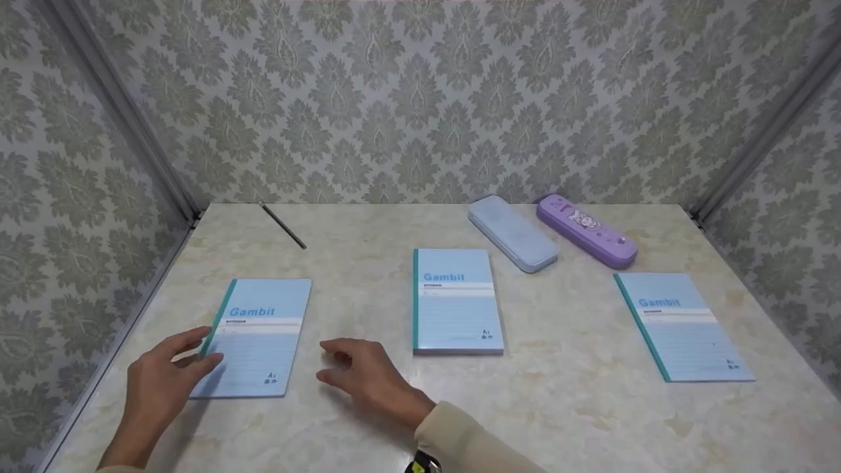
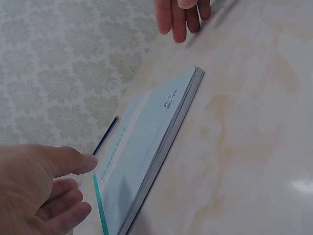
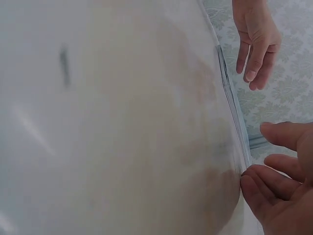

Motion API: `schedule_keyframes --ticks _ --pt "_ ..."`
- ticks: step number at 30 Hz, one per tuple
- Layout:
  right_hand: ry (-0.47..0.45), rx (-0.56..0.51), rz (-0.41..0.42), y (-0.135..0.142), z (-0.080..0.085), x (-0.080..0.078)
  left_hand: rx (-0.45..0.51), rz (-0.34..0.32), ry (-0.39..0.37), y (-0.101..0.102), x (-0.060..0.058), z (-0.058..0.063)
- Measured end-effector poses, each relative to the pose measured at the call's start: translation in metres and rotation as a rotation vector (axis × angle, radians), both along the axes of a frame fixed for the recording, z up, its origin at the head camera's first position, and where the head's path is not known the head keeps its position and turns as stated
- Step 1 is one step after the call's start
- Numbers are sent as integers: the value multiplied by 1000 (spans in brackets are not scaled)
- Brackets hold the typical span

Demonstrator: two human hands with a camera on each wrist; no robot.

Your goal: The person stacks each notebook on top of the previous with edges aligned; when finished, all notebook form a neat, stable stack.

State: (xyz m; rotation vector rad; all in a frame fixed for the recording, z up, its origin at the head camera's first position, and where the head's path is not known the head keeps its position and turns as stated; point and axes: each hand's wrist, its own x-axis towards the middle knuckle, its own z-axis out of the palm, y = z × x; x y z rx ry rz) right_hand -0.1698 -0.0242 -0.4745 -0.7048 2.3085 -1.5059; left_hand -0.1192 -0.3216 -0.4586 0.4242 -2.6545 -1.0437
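Observation:
A light blue notebook [image 1: 263, 348] with a teal spine lies on the left of the table. At its spine edge hovers my left hand [image 1: 161, 371], thumb and fingers spread apart around nothing. The left wrist view shows that hand [image 2: 44, 186] beside the notebook [image 2: 151, 132], whose thick page edge faces the camera. My right hand [image 1: 368, 374] is to the right of the same notebook, apart from it, its fingers loosely bent and holding nothing. In the right wrist view, the right hand [image 3: 283, 181] has its thumb away from the fingers.
Two more such notebooks lie on the marbled table [image 1: 558, 420]: a thicker-looking one in the middle [image 1: 456, 315] and another at right [image 1: 683, 335]. Behind are a pale blue case [image 1: 512, 233], a purple pencil case [image 1: 585, 230] and a dark pen [image 1: 284, 225]. Patterned walls enclose the table.

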Motion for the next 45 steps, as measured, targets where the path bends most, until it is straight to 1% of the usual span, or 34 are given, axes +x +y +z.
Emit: schedule_keyframes --ticks 5,8,11,16,18,24,26,28,29,31,34,37,40,42,45 --pt "4 49 7 -13 1 -1 15 59 -128 -10 2 -4" --pt "21 74 14 -21 1 -1 16 94 -167 -13 3 -7" --pt "57 104 22 -28 0 -2 5 107 -174 -15 4 -9" --pt "80 145 47 -37 1 -1 -12 110 -164 -13 5 -11" --pt "97 164 61 -39 2 -1 -14 107 -165 -13 5 -11" --pt "199 224 83 -43 2 0 -6 74 -174 -16 7 -11" --pt "229 229 82 -43 1 1 4 70 -172 -18 8 -10" --pt "235 221 83 -42 0 2 18 76 -172 -20 9 -10" --pt "235 215 83 -42 0 2 32 80 -171 -21 10 -10" --pt "232 199 85 -41 -1 1 89 101 -175 -22 10 -9" --pt "203 174 93 -40 -2 0 208 146 -191 -23 9 -8" --pt "165 160 96 -39 -2 -2 295 184 -236 -24 7 -7" --pt "114 131 73 -37 -2 -5 321 183 -288 -25 4 -6" --pt "71 78 35 -35 -3 -7 344 164 -314 -26 2 -4" --pt "20 -13 -25 -33 -4 -9 417 162 -342 -28 -1 -2"
